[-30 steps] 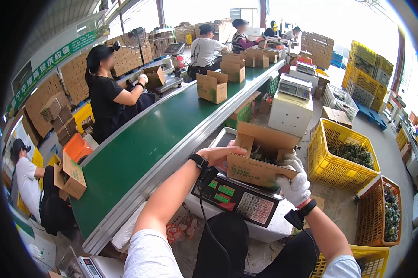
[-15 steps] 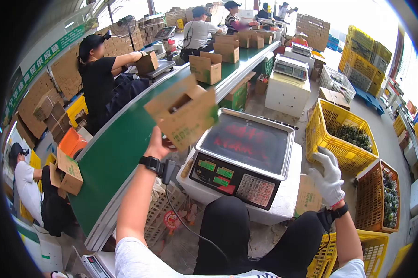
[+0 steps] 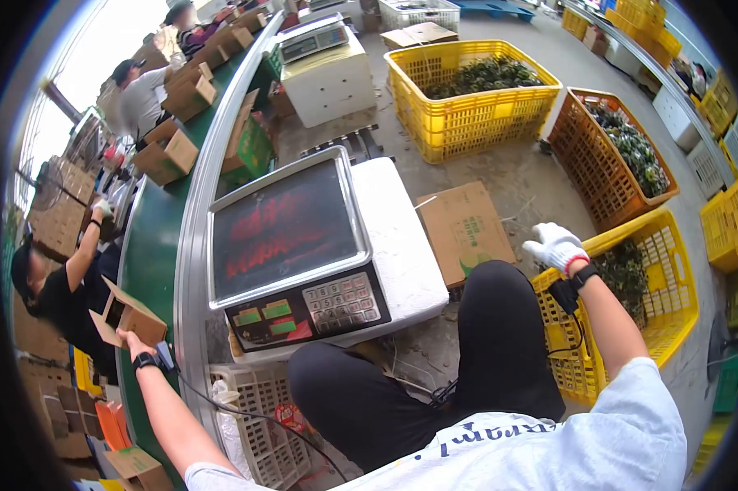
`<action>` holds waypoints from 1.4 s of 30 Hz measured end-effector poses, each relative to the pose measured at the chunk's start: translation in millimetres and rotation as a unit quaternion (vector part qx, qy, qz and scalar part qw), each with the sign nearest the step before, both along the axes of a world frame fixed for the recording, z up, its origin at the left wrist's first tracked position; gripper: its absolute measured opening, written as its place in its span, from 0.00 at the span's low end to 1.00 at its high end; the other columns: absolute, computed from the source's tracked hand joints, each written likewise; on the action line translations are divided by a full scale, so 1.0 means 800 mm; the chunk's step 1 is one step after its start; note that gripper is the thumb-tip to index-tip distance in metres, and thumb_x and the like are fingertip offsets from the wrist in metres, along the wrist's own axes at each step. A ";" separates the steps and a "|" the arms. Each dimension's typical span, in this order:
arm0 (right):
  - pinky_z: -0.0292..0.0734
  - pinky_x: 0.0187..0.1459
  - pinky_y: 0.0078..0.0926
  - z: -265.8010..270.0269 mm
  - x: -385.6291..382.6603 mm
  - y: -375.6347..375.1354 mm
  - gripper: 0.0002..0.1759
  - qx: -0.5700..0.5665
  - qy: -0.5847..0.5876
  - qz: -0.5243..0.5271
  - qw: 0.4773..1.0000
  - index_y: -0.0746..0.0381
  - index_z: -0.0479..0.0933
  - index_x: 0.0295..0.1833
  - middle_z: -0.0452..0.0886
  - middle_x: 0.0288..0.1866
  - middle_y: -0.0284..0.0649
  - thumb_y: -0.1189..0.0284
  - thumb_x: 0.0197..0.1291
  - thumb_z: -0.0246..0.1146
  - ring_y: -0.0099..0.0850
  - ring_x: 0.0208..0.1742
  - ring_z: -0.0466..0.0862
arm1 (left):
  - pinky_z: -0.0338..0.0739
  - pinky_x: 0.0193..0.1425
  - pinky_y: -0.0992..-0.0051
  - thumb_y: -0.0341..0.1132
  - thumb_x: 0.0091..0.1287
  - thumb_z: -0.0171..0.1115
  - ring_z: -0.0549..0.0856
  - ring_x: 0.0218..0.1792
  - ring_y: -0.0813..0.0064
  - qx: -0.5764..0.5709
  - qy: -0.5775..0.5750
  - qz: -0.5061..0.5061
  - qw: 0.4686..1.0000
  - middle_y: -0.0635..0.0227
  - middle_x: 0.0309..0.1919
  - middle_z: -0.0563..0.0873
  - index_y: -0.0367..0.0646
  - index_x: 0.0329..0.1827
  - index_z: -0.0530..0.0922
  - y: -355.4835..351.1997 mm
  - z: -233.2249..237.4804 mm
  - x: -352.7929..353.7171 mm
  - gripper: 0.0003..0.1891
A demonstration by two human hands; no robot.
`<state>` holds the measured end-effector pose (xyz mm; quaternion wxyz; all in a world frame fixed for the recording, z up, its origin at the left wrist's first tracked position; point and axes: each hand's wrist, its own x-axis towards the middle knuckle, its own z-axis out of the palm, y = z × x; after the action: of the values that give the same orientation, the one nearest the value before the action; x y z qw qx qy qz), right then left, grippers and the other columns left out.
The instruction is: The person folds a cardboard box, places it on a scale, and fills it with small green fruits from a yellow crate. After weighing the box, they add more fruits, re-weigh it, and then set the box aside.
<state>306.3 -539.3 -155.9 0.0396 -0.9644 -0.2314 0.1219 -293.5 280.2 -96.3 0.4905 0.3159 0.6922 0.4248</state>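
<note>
My left hand (image 3: pixel 130 338), bare with a black wrist device, grips the lower edge of an open cardboard box (image 3: pixel 128 314) and holds it over the green conveyor belt (image 3: pixel 153 245) at the far left. My right hand (image 3: pixel 555 244) wears a white glove and holds nothing. It hovers above the rim of a yellow crate (image 3: pixel 668 327) of dark green produce (image 3: pixel 628 270), beside my right knee. Between my arms, a weighing scale (image 3: pixel 285 233) with a bare steel pan stands on a white block.
A flat cardboard box (image 3: pixel 465 230) lies on the floor beside the scale. A yellow crate (image 3: pixel 467 114) and an orange crate (image 3: pixel 606 176) of produce stand beyond it. Several boxes (image 3: pixel 168 154) ride the belt, and a person in black (image 3: pixel 66 286) works across it.
My left hand has carried the box from above the scale out left to the belt. My gloved right hand has swung right over the yellow crate. The view has tilted down and right.
</note>
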 end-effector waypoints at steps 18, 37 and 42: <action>0.75 0.67 0.46 -0.146 0.036 0.082 0.45 0.156 0.113 -0.138 0.971 0.59 0.68 0.74 0.80 0.66 0.55 0.44 0.57 0.70 0.51 0.67 0.80 | 0.68 0.68 0.64 0.60 0.74 0.57 0.74 0.65 0.69 0.325 0.122 0.037 0.937 0.64 0.68 0.74 0.49 0.75 0.66 -0.227 0.066 0.040 0.34; 0.83 0.43 0.37 0.271 -0.143 -0.079 0.14 0.392 -0.142 0.115 0.902 0.61 0.77 0.52 0.86 0.40 0.47 0.81 0.60 0.67 0.49 0.41 0.89 | 0.72 0.61 0.74 0.51 0.74 0.69 0.77 0.55 0.77 0.223 -0.290 -0.599 0.712 0.67 0.53 0.75 0.43 0.65 0.66 -0.731 0.135 0.582 0.30; 0.78 0.62 0.32 0.244 -0.185 -0.087 0.17 0.555 0.097 -0.038 0.825 0.66 0.75 0.61 0.83 0.55 0.43 0.78 0.68 0.62 0.33 0.57 0.85 | 0.71 0.64 0.71 0.50 0.70 0.72 0.75 0.57 0.71 0.224 -0.241 -0.629 0.704 0.63 0.54 0.73 0.42 0.65 0.67 -0.750 0.136 0.528 0.32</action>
<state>158.1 -609.2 39.7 0.5951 -0.7708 -0.2179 0.0646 128.9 -319.6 12.9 0.7088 0.6655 0.0757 0.2213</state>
